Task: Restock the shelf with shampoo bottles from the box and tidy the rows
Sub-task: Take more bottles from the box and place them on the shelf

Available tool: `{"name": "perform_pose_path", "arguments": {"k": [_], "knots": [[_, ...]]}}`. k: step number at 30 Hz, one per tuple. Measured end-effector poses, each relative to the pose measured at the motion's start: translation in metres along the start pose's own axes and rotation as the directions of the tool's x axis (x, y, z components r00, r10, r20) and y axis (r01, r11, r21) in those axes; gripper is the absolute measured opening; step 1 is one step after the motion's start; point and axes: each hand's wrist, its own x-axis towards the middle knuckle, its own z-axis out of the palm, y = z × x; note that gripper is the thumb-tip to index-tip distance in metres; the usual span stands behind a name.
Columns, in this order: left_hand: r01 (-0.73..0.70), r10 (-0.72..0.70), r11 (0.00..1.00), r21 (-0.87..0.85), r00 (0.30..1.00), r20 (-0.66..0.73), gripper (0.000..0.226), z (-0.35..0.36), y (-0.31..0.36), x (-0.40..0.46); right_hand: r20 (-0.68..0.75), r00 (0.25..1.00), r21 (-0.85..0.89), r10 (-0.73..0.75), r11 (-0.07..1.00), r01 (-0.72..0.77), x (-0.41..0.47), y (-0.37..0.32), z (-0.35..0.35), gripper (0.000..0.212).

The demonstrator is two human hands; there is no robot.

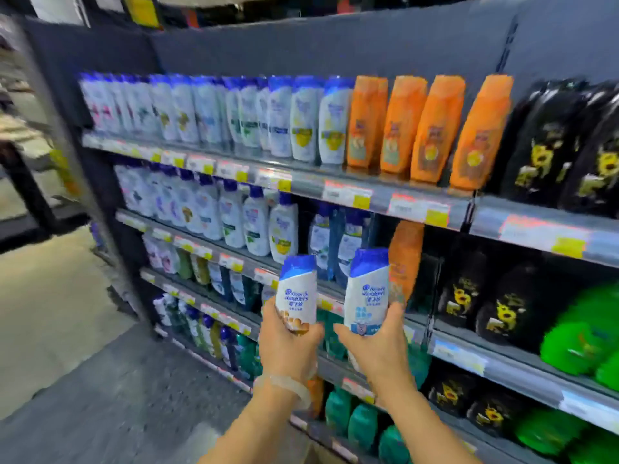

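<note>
My left hand (288, 343) grips a white shampoo bottle with a blue cap and a tan lower label (297, 289), upright, in front of the shelves. My right hand (375, 346) grips a second white, blue-capped bottle with a light blue label (367, 289) beside it. Both bottles hover before the second shelf (335, 289), near a dark gap right of the white bottles in that row (258, 226). The top shelf (335, 182) carries a full row of white, blue-capped bottles (278, 118). The box is out of view.
Orange bottles (428, 128) and black sunflower bottles (542, 145) fill the top shelf's right side. One orange bottle (405, 259) stands behind my right-hand bottle. Green bottles (576, 333) and teal bottles (361, 426) sit lower. The aisle floor (83, 363) lies to the left.
</note>
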Motion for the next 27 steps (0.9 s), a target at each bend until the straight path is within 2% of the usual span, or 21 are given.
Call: {"name": "perform_pose_path", "arguments": {"k": [5,11,20,27], "knots": [[-0.104,0.100,0.993,-0.047,0.992,-0.080,0.043,-0.065,0.054,0.042,0.029,0.990,0.003,-0.139,0.990,0.139,0.009,-0.085,0.042,0.063],[-0.178,0.176,0.984,-0.009,0.978,-0.110,0.044,-0.158,0.074,0.101,0.094,0.969,0.058,-0.230,0.973,0.225,0.010,-0.162,0.130,0.061],[-0.171,0.174,0.985,0.036,0.965,-0.197,0.049,-0.305,0.053,0.197,0.161,0.970,0.128,-0.181,0.979,0.161,-0.005,-0.233,0.305,0.061],[-0.149,0.144,0.989,0.000,0.959,-0.244,0.052,-0.357,0.025,0.269,0.199,0.954,0.129,-0.225,0.971,0.202,0.018,-0.261,0.386,0.057]]}}
